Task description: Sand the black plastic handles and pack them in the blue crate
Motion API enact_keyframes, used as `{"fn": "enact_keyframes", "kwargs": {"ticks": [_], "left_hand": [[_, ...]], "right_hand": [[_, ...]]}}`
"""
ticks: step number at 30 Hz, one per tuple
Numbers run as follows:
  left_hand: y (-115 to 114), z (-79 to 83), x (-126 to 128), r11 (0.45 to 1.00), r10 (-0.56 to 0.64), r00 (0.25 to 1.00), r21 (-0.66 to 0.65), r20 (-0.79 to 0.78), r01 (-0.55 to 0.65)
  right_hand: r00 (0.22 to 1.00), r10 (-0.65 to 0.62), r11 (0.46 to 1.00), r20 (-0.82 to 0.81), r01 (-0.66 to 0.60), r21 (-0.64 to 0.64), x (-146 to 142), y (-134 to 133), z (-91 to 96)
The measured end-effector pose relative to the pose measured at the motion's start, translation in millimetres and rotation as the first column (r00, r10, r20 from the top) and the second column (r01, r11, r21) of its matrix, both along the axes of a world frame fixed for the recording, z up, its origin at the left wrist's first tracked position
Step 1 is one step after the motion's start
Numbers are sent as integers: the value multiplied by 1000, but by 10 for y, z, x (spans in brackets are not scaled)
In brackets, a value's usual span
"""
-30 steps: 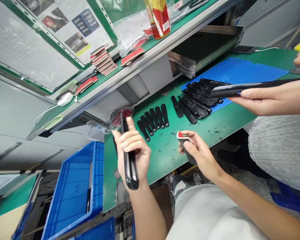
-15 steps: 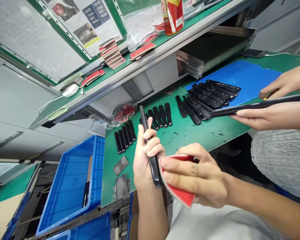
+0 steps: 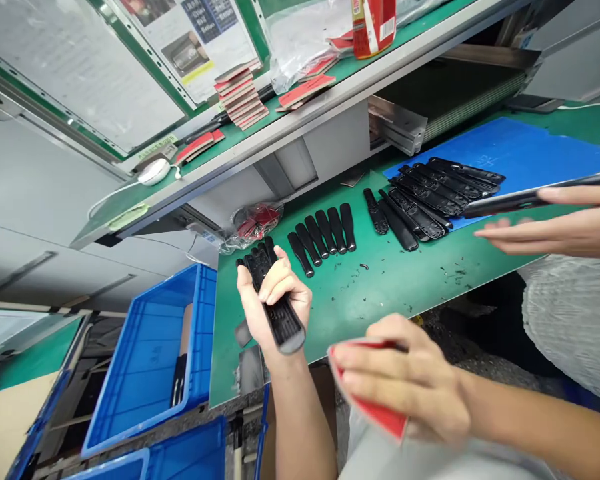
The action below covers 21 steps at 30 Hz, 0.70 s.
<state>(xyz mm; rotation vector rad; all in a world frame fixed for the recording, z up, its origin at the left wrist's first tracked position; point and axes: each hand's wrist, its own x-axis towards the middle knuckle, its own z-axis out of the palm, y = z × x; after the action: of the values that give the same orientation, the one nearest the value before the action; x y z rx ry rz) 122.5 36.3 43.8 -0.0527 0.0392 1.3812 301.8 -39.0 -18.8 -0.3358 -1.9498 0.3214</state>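
My left hand (image 3: 275, 283) is wrapped round a long black plastic handle shell (image 3: 286, 327), its ribbed hollow inside facing up and its rounded end toward me. In my right hand (image 3: 410, 380) is a folded red sanding pad (image 3: 383, 415) with a pale edge, pinched under straight fingers. A gap separates the pad from the shell. Beyond my left hand, a row of black handles (image 3: 325, 233) lies on the green table (image 3: 340, 300). More black handles lie partly hidden behind my fingers. Two worn grey pads (image 3: 251, 370) rest at the table's near left corner.
A co-worker's hand (image 3: 555, 227) holds a long black part at right, near piled black shells (image 3: 430, 200) on a blue sheet (image 3: 545, 150). Stacked red pads (image 3: 243, 97) and a red bottle (image 3: 374, 30) stand on the shelf. Blue crates (image 3: 145, 373) are at left.
My left hand has tilted the handle shell so its hollow side shows, and moved left. The sanding pad has come away from the shell. The co-worker's second hand has left the view.
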Motion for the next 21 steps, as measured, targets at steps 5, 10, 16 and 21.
{"fn": "enact_keyframes", "kwargs": {"ticks": [5, 10, 16, 21], "left_hand": [[38, -40, -134, 998, 64, 989, 28, -135, -61], [83, -58, -232, 997, 73, 966, 43, -249, -64], [187, -15, -360, 997, 49, 981, -45, -188, -58], [254, -177, -647, 995, 67, 968, -60, -243, -84]], "right_hand": [[956, -184, 970, -228, 138, -201, -140, 74, -146], [908, -328, 927, -260, 258, -271, -447, 48, -201], [862, -414, 898, -292, 439, 21, -757, 355, -230], [889, -457, 836, -42, 413, -361, -974, 762, -473]]}}
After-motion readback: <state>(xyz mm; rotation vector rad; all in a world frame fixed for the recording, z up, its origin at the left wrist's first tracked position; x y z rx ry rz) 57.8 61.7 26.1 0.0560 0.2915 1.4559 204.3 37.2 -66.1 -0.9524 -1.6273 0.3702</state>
